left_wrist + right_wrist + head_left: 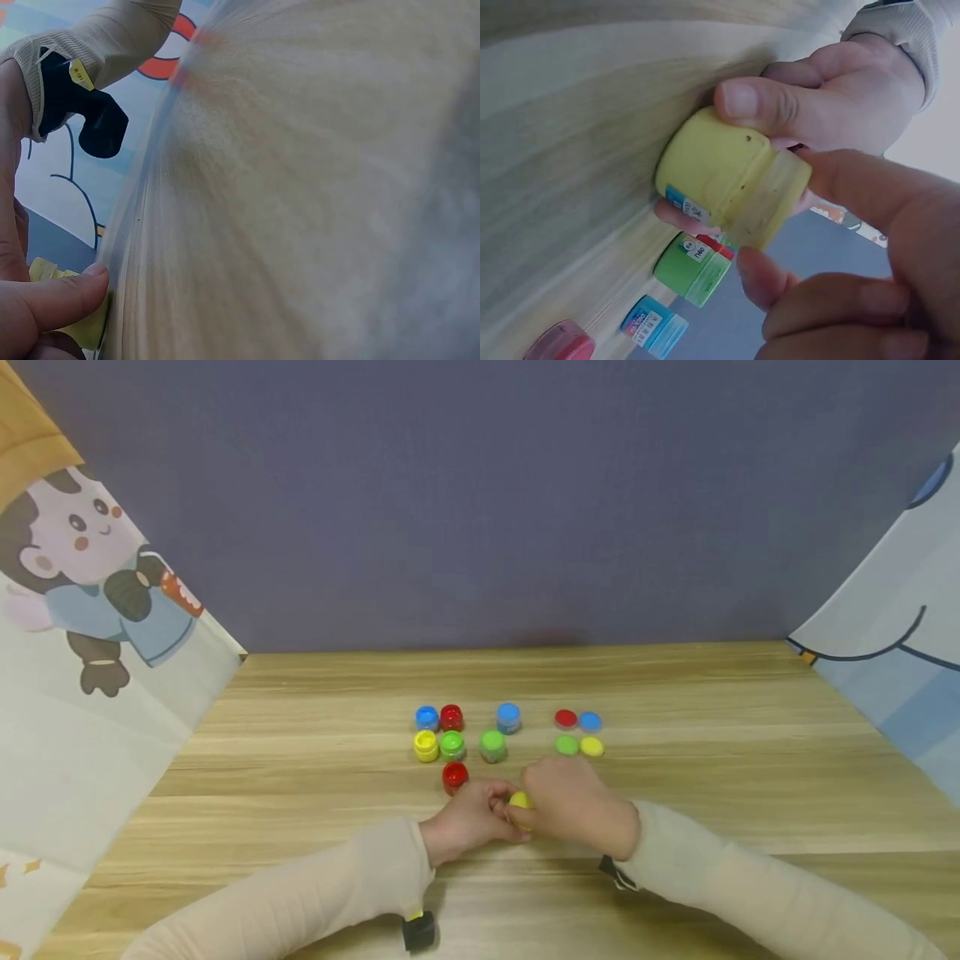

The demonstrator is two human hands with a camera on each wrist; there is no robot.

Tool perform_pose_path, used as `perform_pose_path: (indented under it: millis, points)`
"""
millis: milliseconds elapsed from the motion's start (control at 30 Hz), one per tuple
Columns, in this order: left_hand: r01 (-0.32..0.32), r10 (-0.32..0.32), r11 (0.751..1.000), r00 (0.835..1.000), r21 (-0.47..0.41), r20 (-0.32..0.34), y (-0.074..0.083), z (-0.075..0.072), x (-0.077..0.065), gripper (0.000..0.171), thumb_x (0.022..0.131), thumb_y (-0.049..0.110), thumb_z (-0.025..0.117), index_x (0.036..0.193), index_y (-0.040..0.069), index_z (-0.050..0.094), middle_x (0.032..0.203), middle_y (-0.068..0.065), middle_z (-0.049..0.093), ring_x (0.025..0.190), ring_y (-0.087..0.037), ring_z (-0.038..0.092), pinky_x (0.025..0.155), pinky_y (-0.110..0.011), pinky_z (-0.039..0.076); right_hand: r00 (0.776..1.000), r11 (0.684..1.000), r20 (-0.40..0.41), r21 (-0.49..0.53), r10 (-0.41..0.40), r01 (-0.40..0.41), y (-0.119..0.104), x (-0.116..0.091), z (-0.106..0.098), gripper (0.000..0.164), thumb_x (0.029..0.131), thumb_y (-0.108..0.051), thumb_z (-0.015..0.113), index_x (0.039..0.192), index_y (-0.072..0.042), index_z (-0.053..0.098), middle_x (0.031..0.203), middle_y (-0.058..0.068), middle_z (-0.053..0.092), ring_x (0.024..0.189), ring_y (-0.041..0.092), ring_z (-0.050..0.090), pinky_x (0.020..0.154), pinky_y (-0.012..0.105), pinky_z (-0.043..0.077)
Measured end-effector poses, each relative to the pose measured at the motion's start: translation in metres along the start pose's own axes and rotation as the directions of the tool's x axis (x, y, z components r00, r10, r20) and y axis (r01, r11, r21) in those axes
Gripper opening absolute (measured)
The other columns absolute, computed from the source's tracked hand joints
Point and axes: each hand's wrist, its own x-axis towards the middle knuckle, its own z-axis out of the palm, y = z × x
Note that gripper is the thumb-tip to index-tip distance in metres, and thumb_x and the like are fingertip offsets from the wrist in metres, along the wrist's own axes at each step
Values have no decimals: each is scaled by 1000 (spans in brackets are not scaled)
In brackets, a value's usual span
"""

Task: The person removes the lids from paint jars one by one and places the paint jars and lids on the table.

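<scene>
Near the front of the table, my left hand (472, 817) grips a small yellow paint jar (709, 154), its thumb on one side and fingers round the other. My right hand (573, 802) pinches the jar's pale yellow lid (771, 201) between thumb and forefinger. The lid sits on the jar, which is tilted close over the table in the right wrist view. Only the yellow top shows between the hands in the head view. An open red jar (454, 778) stands just beyond my left fingers.
Open jars in blue (427, 719), red (452, 718), yellow (426, 746) and green (452, 746) stand behind. Right of them are a lidded blue jar (508, 718) and a lidded green jar (492, 746). Several loose lids, one red (566, 719), lie farther right. A dark panel (510, 527) closes the back.
</scene>
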Motion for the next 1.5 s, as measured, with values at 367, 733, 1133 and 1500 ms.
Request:
perform_pose_path:
  millis: [367,733,1133,1500]
  points:
    - [-1,1,1000,1000,0,14,0,-1,0,40,69,-3,79,106,5,66,61,-1,52,55,-11,42,54,-19,36,985,984,35,60,-168,166,9,-2,-9,19,74,-20,75,74,-12,57,59,-6,45,54,9,41,47,23,35]
    - [1,-2,1000,999,17,36,1,-3,0,48,70,0,79,115,7,64,62,-1,52,54,-10,41,51,-18,33,958,960,62,49,-279,276,13,-5,-15,26,74,-9,78,96,-14,67,74,-5,64,60,6,50,56,21,44]
    - [4,-4,1000,1000,13,8,-1,1,0,35,70,-2,79,101,6,66,62,0,54,58,-10,45,57,-20,39,1000,999,2,32,8,-8,3,-6,-1,47,84,-49,64,61,-13,46,51,-4,34,44,9,30,40,23,24]
    - [-25,25,999,999,-22,20,1,0,0,34,71,-6,77,102,0,66,67,-1,63,60,-7,52,64,-20,47,1000,1000,-19,16,17,-16,-2,-5,2,53,86,-47,62,50,-16,39,46,-6,28,42,8,27,39,23,21]
